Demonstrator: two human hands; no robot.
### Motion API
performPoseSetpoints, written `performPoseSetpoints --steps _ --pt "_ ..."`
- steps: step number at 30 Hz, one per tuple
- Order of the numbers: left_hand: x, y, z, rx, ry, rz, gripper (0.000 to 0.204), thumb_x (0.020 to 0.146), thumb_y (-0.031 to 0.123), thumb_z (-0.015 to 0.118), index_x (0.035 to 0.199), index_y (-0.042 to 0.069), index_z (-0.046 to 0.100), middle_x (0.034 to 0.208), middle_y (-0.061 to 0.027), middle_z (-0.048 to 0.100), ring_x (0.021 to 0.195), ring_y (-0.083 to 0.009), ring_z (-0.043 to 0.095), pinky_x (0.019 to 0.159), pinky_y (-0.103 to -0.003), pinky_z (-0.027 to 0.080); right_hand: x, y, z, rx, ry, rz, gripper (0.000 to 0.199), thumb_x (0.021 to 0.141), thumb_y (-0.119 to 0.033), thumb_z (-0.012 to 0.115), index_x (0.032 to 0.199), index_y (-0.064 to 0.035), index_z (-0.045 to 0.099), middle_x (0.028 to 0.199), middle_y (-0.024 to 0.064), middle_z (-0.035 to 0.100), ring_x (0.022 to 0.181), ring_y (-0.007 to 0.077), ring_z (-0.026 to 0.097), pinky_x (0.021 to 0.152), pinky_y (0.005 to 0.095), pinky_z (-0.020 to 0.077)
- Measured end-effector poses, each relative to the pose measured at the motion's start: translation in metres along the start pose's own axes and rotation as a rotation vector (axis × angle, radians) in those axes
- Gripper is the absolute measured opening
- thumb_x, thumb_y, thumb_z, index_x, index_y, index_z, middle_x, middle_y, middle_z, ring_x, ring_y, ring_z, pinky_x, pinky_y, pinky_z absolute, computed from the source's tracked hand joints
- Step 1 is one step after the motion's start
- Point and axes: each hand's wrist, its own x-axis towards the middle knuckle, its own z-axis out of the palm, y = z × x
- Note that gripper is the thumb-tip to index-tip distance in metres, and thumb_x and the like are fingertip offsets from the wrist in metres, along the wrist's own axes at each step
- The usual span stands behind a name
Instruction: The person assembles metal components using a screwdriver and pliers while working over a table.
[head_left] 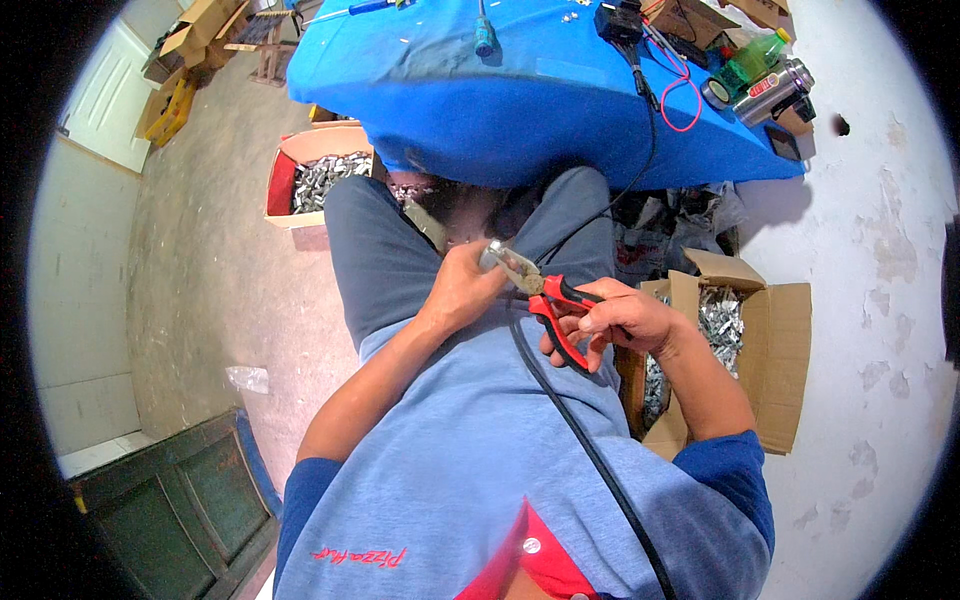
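My left hand [462, 285] is closed over my lap, with a small silvery metal piece [489, 259] pinched at its fingertips. My right hand [635, 318] is wrapped round the handles of a pair of pliers [539, 287] with red and black grips. The handles are spread somewhat apart. Their jaws point up and left and meet the metal piece; whether they grip it I cannot tell. My fingers hide part of the piece. A black cable [598, 455] runs over my shirt, passes beneath the pliers, and another stretch leads up to the table.
Ahead stands a table with a blue cover [470, 110], bearing a screwdriver [484, 40], a green bottle [750, 62], a steel flask [773, 92] and a phone [783, 143]. Cartons of metal pieces stand at left [312, 221] and right [790, 350]. A wall [860, 300] rises at right.
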Motion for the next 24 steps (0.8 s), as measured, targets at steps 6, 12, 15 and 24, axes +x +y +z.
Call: performPoseSetpoints --steps 6,12,15,24 --pt "-0.001 0.005 -0.001 -0.038 -0.008 0.021 0.020 0.084 0.011 0.059 0.093 -0.002 0.070 0.082 -0.0125 0.072 0.076 -0.0150 0.066 0.069 -0.032 0.052 0.003 0.002 -0.002 -0.004 -0.002 -0.015 0.047 0.085 -0.023 0.059 0.126 -0.0001 0.055 0.108 0.0180 0.068 0.092 0.0245 0.069 0.061 0.0310 0.0583" --pt "-0.001 0.003 -0.001 -0.051 -0.013 0.028 0.014 0.088 0.005 0.058 0.092 -0.002 0.069 0.083 -0.0039 0.071 0.076 -0.0085 0.062 0.068 -0.026 0.051 0.004 0.002 -0.002 0.040 -0.011 -0.008 0.050 0.085 -0.022 0.060 0.128 0.0023 0.053 0.108 0.0202 0.068 0.090 0.0258 0.070 0.059 0.0303 0.0589" --pt "-0.002 0.009 -0.002 -0.049 -0.023 0.031 0.014 0.087 0.005 0.058 0.092 -0.002 0.069 0.083 -0.0041 0.071 0.076 -0.0085 0.062 0.068 -0.026 0.051 0.005 0.006 -0.005 0.105 -0.044 -0.021 0.052 0.083 -0.022 0.061 0.128 0.0038 0.053 0.108 0.0214 0.067 0.090 0.0269 0.071 0.058 0.0305 0.0592" --pt "-0.006 0.012 -0.002 -0.102 -0.071 0.057 0.013 0.088 0.006 0.060 0.094 -0.002 0.069 0.083 -0.0037 0.071 0.077 -0.0078 0.062 0.068 -0.027 0.051 0.002 0.002 0.001 0.011 -0.005 -0.004 0.051 0.081 -0.022 0.062 0.125 0.0028 0.054 0.106 0.0212 0.067 0.088 0.0266 0.070 0.057 0.0302 0.0593"
